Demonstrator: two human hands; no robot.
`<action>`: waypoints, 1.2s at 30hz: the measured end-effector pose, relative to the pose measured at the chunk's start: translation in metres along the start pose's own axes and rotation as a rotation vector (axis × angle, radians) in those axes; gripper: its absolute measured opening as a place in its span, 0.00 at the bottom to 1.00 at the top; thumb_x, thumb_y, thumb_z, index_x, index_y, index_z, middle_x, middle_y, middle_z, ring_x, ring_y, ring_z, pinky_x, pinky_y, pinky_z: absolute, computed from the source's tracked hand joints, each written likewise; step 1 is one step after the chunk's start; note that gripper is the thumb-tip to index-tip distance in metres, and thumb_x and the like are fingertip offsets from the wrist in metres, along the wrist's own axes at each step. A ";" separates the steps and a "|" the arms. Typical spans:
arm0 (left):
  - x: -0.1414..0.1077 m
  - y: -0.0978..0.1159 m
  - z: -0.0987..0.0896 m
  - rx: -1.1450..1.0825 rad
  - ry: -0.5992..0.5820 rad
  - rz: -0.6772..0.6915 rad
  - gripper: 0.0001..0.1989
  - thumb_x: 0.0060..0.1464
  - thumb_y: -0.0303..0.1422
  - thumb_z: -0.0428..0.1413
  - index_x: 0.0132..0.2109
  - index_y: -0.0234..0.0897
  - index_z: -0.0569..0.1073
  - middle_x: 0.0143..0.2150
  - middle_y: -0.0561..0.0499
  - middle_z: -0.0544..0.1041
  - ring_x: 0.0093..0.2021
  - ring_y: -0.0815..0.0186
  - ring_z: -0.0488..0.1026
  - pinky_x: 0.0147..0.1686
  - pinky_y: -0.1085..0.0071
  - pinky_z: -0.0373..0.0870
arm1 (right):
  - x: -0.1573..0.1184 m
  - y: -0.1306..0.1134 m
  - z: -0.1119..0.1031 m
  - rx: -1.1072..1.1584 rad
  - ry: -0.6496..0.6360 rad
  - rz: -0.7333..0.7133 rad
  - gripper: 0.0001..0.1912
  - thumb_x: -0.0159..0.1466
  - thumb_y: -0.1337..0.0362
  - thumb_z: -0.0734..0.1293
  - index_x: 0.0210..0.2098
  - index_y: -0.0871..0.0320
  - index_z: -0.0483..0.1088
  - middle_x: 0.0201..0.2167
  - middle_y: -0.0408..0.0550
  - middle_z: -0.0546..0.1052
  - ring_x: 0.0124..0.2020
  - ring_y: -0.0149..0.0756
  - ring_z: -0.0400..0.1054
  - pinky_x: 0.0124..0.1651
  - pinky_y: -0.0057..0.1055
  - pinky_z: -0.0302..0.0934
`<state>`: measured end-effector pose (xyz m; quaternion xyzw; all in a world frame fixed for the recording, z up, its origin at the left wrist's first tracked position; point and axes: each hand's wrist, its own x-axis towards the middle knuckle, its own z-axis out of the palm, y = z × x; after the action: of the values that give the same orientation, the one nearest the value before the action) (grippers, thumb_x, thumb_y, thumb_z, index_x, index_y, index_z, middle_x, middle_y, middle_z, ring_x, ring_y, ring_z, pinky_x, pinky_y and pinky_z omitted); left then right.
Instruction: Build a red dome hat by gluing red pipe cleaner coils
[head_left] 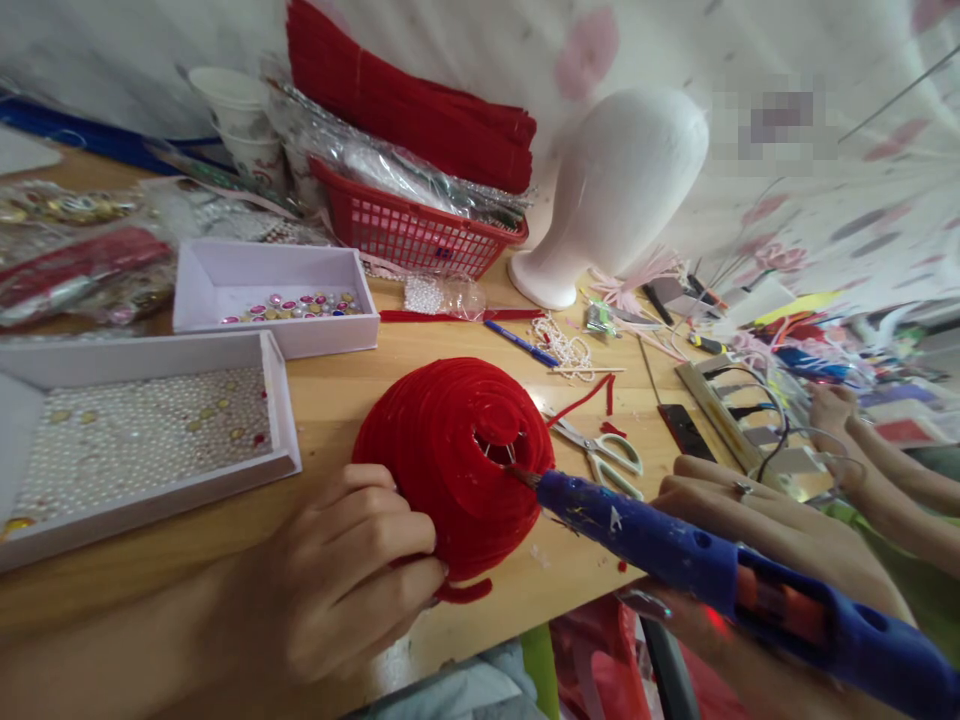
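Observation:
A rounded red velvety piece [442, 440], wound in rings, sits over the wooden table with a small opening near its top where thin wires show. My left hand [367, 570] is closed around its lower left side, fingers curled against it. In my right hand [750, 540] is a blue glue gun [637, 530]; its nozzle points left and meets the rim of the opening. Green-handled scissors [600, 450] and a bent red strip [581, 402] lie just right of the red piece.
At left stand a white box of pearl beads [150, 440] and a smaller box of gems [277, 300]. Behind are a red basket [427, 230] and a white foam head [622, 180]. A power strip [720, 415] and another person's hands [836, 430] are at right.

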<state>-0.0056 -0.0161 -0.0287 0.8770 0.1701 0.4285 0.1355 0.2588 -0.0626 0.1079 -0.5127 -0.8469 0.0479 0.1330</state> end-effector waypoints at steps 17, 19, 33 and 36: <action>0.000 0.000 0.002 -0.004 0.001 -0.017 0.07 0.62 0.24 0.54 0.44 0.38 0.75 0.39 0.54 0.79 0.40 0.69 0.74 0.56 0.66 0.66 | -0.004 0.002 -0.001 0.020 0.011 0.023 0.09 0.65 0.59 0.66 0.31 0.49 0.61 0.21 0.39 0.70 0.23 0.36 0.68 0.24 0.32 0.60; -0.001 -0.001 0.001 -0.001 0.010 0.012 0.07 0.61 0.25 0.55 0.44 0.38 0.75 0.38 0.54 0.79 0.39 0.68 0.73 0.55 0.65 0.67 | -0.004 0.003 -0.001 0.050 0.016 0.032 0.09 0.65 0.59 0.67 0.30 0.49 0.62 0.20 0.40 0.71 0.23 0.37 0.68 0.23 0.32 0.59; 0.000 -0.002 0.001 0.015 0.002 0.026 0.08 0.61 0.24 0.54 0.44 0.37 0.76 0.38 0.53 0.78 0.38 0.68 0.73 0.53 0.65 0.67 | -0.007 0.004 -0.002 0.063 0.037 0.040 0.08 0.65 0.62 0.66 0.31 0.49 0.62 0.21 0.40 0.70 0.21 0.35 0.66 0.20 0.31 0.56; -0.001 -0.003 0.004 0.014 0.048 0.042 0.08 0.62 0.24 0.53 0.43 0.37 0.76 0.37 0.52 0.78 0.37 0.67 0.72 0.51 0.64 0.67 | -0.007 0.004 -0.002 0.051 0.039 0.022 0.08 0.66 0.63 0.65 0.31 0.49 0.61 0.20 0.39 0.69 0.21 0.34 0.66 0.20 0.30 0.57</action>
<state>-0.0038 -0.0141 -0.0326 0.8707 0.1580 0.4510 0.1164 0.2663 -0.0667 0.1080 -0.5191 -0.8370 0.0612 0.1620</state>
